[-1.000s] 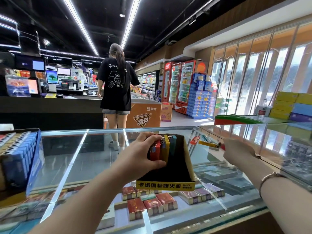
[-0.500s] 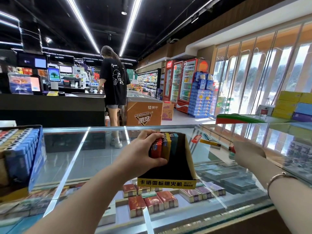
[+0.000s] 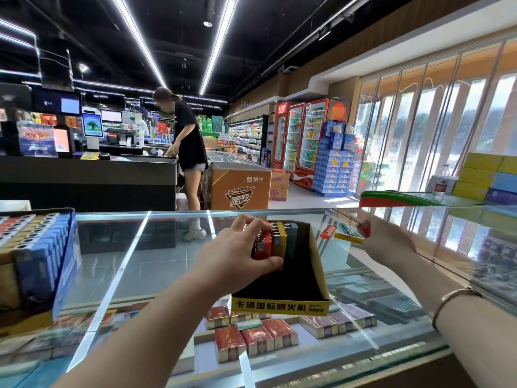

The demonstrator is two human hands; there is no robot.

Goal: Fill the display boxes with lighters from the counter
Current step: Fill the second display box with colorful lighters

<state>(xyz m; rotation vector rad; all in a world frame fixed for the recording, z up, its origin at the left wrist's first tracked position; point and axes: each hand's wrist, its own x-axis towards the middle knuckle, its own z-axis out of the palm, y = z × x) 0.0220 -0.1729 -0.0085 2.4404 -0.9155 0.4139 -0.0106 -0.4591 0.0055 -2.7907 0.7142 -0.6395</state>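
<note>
A black display box with a yellow front [image 3: 282, 305] stands on the glass counter [image 3: 117, 256]. Its far left corner holds several upright lighters [image 3: 275, 240], red, yellow and blue. My left hand [image 3: 237, 259] grips this bunch, fingers over the tops and thumb against the front. My right hand [image 3: 387, 242] is over the counter to the right and pinches a red lighter [image 3: 366, 227] at its fingertips. Loose lighters, one red [image 3: 328, 231] and one yellow [image 3: 348, 238], lie on the glass just beyond it.
A full blue display box of lighters [image 3: 36, 247] stands at the left edge. Cigarette packs [image 3: 254, 337] lie under the glass. A red and green tray [image 3: 391, 198] and stacked cartons [image 3: 486, 177] are at the right. A person [image 3: 190, 152] stands by the checkout behind.
My right hand rose from the glass with a red lighter and moved slightly toward the box. The left hand kept its hold on the lighters. The person behind walked to the checkout.
</note>
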